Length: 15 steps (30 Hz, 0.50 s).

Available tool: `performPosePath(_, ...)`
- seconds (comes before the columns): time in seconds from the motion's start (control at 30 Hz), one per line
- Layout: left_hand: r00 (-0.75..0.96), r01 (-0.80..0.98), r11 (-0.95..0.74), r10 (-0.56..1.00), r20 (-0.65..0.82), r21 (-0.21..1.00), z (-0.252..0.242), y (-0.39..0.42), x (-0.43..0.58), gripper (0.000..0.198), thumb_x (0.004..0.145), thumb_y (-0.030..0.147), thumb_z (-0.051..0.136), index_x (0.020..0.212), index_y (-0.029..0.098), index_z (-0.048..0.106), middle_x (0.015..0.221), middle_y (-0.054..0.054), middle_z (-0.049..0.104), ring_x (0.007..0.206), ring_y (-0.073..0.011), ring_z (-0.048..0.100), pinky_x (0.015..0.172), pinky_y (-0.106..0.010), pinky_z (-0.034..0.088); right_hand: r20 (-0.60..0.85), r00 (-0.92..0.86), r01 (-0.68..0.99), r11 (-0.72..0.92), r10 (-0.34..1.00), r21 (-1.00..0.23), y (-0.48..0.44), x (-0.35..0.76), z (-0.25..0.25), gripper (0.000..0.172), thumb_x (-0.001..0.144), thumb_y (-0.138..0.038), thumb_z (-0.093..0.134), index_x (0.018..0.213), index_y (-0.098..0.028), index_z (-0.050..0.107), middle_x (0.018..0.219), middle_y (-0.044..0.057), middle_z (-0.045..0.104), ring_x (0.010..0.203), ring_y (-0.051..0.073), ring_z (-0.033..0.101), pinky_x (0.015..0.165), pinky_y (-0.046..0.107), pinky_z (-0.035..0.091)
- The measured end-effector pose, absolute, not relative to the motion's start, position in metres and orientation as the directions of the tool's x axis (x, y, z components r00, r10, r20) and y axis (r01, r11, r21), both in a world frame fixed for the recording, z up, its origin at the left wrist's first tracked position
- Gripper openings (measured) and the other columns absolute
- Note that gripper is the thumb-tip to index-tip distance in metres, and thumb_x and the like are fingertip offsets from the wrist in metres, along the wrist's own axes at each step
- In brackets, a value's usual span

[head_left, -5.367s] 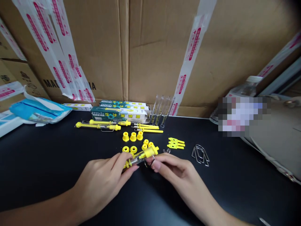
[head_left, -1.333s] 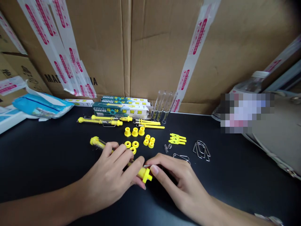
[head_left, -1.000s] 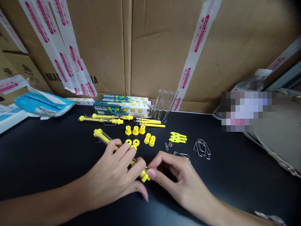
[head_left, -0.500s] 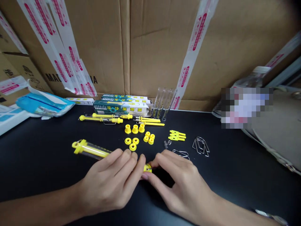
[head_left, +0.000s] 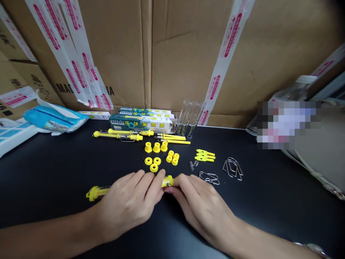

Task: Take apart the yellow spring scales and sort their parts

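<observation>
My left hand lies over a yellow-capped clear tube spring scale, fingers closed round its middle. Its left cap sticks out on the black table. My right hand pinches the scale's other yellow end between thumb and fingers. Just beyond my fingers lie yellow rings, small yellow caps and yellow hat-shaped plugs.
Finished spring scales, yellow rods, printed boxes and clear tubes lie at the back. Yellow clips, small springs and wire hooks sit right. A blue packet lies left; cardboard boxes wall the back.
The scale swung from pointing up-left to lying nearly level across the table, its left cap now lower. Both hands stayed on it, the right still at the near cap.
</observation>
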<state>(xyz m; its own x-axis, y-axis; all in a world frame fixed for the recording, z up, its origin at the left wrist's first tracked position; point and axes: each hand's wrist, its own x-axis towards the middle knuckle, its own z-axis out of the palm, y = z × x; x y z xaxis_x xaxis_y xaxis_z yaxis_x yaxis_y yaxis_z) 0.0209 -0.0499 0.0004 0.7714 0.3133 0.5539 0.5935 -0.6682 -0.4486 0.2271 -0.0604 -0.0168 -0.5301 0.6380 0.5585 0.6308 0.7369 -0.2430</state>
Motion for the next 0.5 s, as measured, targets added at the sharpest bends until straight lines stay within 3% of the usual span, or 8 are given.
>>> performPosePath(0.23,0.777,0.595,-0.663,0.332,0.535,-0.454,0.004,-0.055,0.019,0.030,0.096,0.000,0.038,0.109,0.004,0.065,0.075,-0.004,0.074,0.065,-0.0197,0.070,0.056,-0.033,0.049,0.413,-0.561,0.644,0.692,0.717,-0.326,-0.058,0.230,-0.010,0.022,0.102,-0.024,0.048,0.080,-0.020,0.048,0.078,0.000,0.055,0.067,0.016,0.051,0.070,0.032,0.044)
performPosePath(0.5,0.782,0.588,-0.664,0.322,0.534,-0.462,0.003,-0.062,0.020,0.030,0.095,-0.001,0.040,0.114,-0.001,0.063,0.076,-0.007,0.073,0.063,-0.0195,0.069,0.055,-0.032,0.049,0.442,-0.604,0.528,0.748,0.663,-0.401,-0.053,0.233,-0.009,0.025,0.101,-0.021,0.047,0.076,-0.020,0.046,0.074,0.001,0.052,0.066,0.016,0.047,0.061,0.028,0.040)
